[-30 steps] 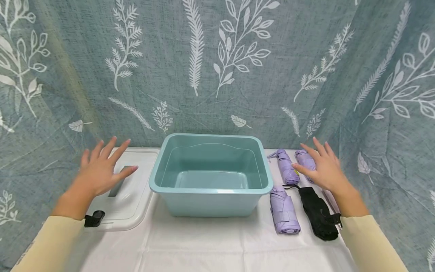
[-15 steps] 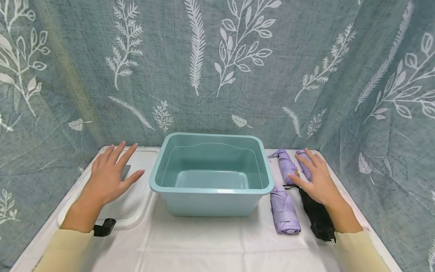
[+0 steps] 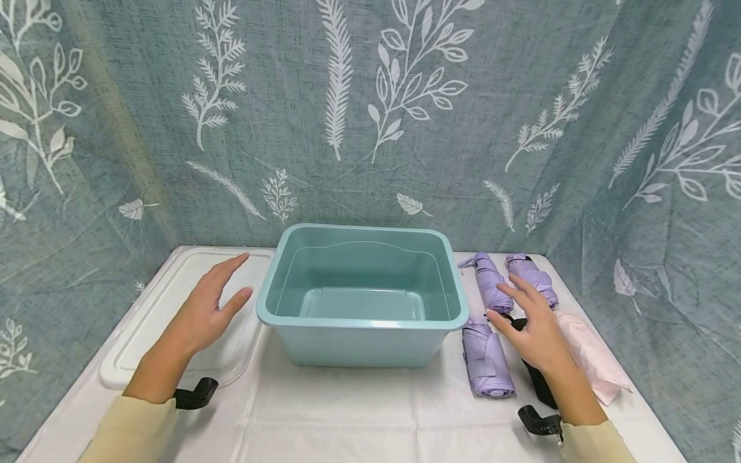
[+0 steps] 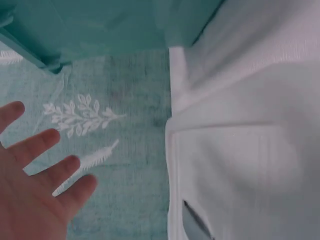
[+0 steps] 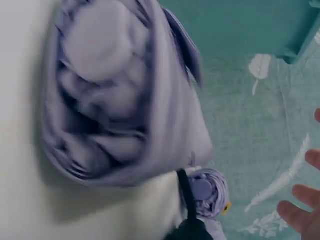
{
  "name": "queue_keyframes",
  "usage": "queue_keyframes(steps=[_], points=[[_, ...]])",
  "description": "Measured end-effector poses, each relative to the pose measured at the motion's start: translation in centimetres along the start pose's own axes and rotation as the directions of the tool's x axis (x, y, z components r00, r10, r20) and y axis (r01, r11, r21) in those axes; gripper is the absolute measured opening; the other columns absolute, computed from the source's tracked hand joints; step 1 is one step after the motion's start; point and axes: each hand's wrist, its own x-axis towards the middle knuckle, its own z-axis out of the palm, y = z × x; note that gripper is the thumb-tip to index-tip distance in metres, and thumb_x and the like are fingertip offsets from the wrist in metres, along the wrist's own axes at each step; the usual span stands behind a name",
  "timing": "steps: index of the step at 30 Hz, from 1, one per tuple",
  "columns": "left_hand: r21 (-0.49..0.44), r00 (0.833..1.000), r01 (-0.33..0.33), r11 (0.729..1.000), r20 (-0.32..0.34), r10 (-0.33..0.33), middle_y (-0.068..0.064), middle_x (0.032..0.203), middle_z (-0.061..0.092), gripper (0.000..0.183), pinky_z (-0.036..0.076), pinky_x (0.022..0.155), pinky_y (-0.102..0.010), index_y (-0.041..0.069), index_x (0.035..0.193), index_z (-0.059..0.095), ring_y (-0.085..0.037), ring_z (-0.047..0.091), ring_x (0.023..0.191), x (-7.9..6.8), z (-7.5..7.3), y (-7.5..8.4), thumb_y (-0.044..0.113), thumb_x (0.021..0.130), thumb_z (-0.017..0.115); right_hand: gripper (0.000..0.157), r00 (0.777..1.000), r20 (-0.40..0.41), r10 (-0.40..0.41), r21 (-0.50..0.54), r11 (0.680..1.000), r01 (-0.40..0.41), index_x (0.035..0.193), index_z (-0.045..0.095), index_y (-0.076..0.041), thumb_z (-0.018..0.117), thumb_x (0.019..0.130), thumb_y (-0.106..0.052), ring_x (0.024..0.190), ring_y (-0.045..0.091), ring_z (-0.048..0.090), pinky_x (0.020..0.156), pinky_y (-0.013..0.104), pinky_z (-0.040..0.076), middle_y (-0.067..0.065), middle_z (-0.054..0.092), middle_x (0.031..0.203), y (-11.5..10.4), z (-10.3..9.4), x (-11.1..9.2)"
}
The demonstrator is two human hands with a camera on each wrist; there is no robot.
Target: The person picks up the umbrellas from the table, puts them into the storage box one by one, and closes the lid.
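My left hand (image 3: 202,312) hovers over a white lid (image 3: 145,334), fingers extended and thumb apart, holding nothing. In the left wrist view its fingers (image 4: 37,147) are spread. My right hand (image 3: 538,334) hangs above a black folded umbrella (image 3: 541,386), partly covering it, with fingers loosely bent and nothing held. Around it lie three lavender folded umbrellas: a near one (image 3: 487,360), a thin one (image 3: 491,283) behind, and another (image 3: 532,281) at the back right. The near lavender umbrella (image 5: 175,115) fills much of the right wrist view.
A blue-green plastic bin (image 3: 359,347) stands open in the middle of the white-covered table (image 3: 330,418), with nothing inside. A pale pink fabric bundle (image 3: 593,360) lies at the right edge. Grey-green leaf-print curtains (image 3: 347,186) enclose the back and sides.
Both hands have shifted inward toward the bin and a little nearer the body. The left hand has turned more side-on. The right arm's shift has uncovered the pink bundle.
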Motion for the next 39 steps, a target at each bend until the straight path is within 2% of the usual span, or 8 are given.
queue_keyframes(steps=[6,10,14,17,21,24,29,39], points=[[-0.191,0.994,0.094,0.977,0.066,-0.083,-0.026,0.153,0.046,0.057,0.042,0.106,-0.065,0.007,0.160,0.033,-0.048,0.047,0.137,0.2,0.6,1.0,0.024,0.108,0.052,0.049,0.998,-0.035,0.054,0.055,0.997,-0.052,0.135,0.066,-0.010,0.078,0.089,-0.024,0.142,0.046,0.043,0.110,0.068,0.036,0.019,0.050,0.153,-0.4,1.1,-1.3],[-0.279,0.977,0.193,0.941,0.146,-0.157,-0.023,0.151,0.050,0.057,0.052,0.105,-0.042,0.009,0.161,0.031,-0.039,0.053,0.135,0.8,0.5,1.5,0.029,0.111,0.046,0.044,0.992,-0.034,0.125,0.087,0.989,-0.122,0.134,0.066,-0.009,0.076,0.093,-0.025,0.142,0.038,0.046,0.112,0.025,0.042,0.015,0.052,0.152,-0.6,1.7,-2.2],[-0.397,0.951,0.288,0.872,0.228,-0.210,-0.023,0.149,0.049,0.060,0.053,0.095,-0.016,0.006,0.161,0.029,-0.007,0.060,0.122,1.6,0.2,1.6,0.035,0.111,0.045,0.043,0.985,0.001,0.173,0.148,0.974,-0.171,0.136,0.065,-0.009,0.073,0.096,-0.025,0.142,0.030,0.047,0.100,0.000,0.035,0.012,0.052,0.153,-1.0,2.0,-3.0],[-0.461,0.927,0.355,0.814,0.284,-0.244,-0.024,0.152,0.044,0.065,0.054,0.092,-0.013,0.005,0.162,0.026,0.011,0.055,0.111,2.1,0.0,1.6,0.039,0.110,0.045,0.043,0.981,0.032,0.192,0.188,0.963,-0.195,0.137,0.064,-0.009,0.072,0.098,-0.025,0.141,0.029,0.046,0.101,0.001,0.036,0.013,0.051,0.153,-1.3,2.1,-3.5],[-0.533,0.893,0.435,0.725,0.356,-0.274,-0.020,0.158,0.038,0.070,0.055,0.091,-0.015,0.006,0.163,0.023,0.008,0.058,0.108,2.8,-0.1,1.4,0.042,0.109,0.047,0.043,0.972,0.069,0.224,0.210,0.949,-0.234,0.136,0.064,-0.007,0.072,0.097,-0.025,0.141,0.031,0.046,0.103,0.007,0.042,0.015,0.052,0.151,-1.5,2.2,-4.0],[-0.584,0.876,0.470,0.661,0.399,-0.271,-0.007,0.147,0.050,0.070,0.056,0.090,-0.019,0.002,0.163,0.022,0.001,0.063,0.106,3.2,-0.3,1.4,0.040,0.109,0.047,0.045,0.962,0.095,0.255,0.218,0.938,-0.270,0.136,0.064,-0.006,0.073,0.097,-0.026,0.139,0.032,0.047,0.107,0.026,0.050,0.016,0.051,0.152,-1.6,2.4,-4.3],[-0.639,0.859,0.502,0.583,0.449,-0.248,0.016,0.120,0.062,0.068,0.058,0.089,-0.021,-0.005,0.160,0.024,-0.004,0.067,0.100,3.8,-0.7,1.7,0.032,0.109,0.050,0.049,0.942,0.138,0.306,0.231,0.915,-0.331,0.139,0.062,-0.007,0.073,0.097,-0.028,0.137,0.038,0.052,0.107,0.056,0.049,0.016,0.050,0.153,-1.7,2.7,-4.6],[-0.654,0.843,0.521,0.548,0.495,-0.211,0.011,0.128,0.058,0.067,0.058,0.092,-0.024,-0.010,0.158,0.024,0.000,0.065,0.110,4.0,-0.8,2.1,0.019,0.107,0.057,0.049,0.928,0.183,0.323,0.269,0.892,-0.364,0.139,0.063,-0.008,0.076,0.094,-0.022,0.134,0.047,0.054,0.105,0.061,0.050,0.017,0.053,0.150,-2.0,2.7,-5.0]])
